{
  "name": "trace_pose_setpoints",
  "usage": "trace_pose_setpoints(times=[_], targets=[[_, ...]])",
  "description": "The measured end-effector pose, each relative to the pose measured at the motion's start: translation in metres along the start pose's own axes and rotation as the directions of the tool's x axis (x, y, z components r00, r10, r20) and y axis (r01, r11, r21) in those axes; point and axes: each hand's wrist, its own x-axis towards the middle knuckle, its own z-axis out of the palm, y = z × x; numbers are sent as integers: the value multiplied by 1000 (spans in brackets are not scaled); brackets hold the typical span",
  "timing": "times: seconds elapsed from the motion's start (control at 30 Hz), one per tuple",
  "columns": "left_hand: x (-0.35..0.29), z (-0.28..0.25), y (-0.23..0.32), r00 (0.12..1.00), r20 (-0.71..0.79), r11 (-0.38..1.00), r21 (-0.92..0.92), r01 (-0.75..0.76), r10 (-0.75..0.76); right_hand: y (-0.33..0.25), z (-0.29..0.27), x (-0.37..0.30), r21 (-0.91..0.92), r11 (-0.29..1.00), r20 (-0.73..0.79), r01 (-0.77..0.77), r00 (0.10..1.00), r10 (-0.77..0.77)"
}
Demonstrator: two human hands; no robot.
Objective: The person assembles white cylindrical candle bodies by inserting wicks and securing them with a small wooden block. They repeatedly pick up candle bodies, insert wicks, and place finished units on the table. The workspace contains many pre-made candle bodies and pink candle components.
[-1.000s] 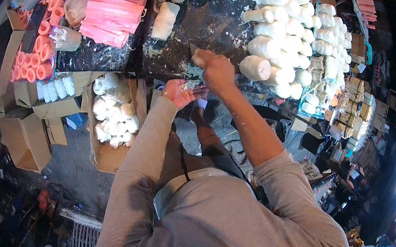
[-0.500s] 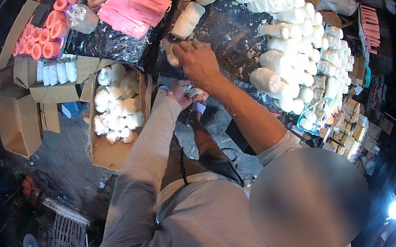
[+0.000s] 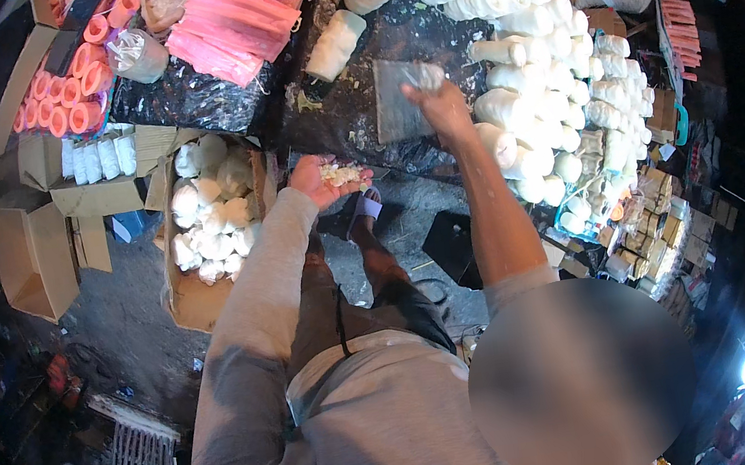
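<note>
My left hand [image 3: 314, 184] is palm up beside the table's near edge, cupping a small heap of pale flaky scraps [image 3: 341, 174]. Over the black-covered table [image 3: 348, 118], my right hand [image 3: 442, 103] is closed on a flat grey rectangular plate [image 3: 395, 102]. A pale, blurred block, seemingly its handle, shows at the fingers. Farther off, a cream-coloured cylinder [image 3: 336, 46] lies on its side. To the right of my right hand, many white cylinders [image 3: 516, 110] are piled up, some hollow and some with strings.
Left of my left arm stands an open carton [image 3: 203, 306] of white wrapped bundles [image 3: 210, 202]. Flat pink pieces [image 3: 236, 15] and pink hollow cylinders [image 3: 76, 88] lie at the far left. Pale flecks are scattered over the black covering.
My right hand has swept right across the table with the grey plate. My left hand has moved slightly left and turned its palm up more fully, showing the scraps.
</note>
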Motion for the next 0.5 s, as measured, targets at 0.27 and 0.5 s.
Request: trace_pose_setpoints(times=[0.27,0.5], targets=[[-13,-21,13,996,72,999,-5,-51,51,-38,29,42,-795,541,260,273,960,-102],[-33,-17,36,995,84,998,-8,-58,59,-55,58,21,-783,503,348,366,928,-133]])
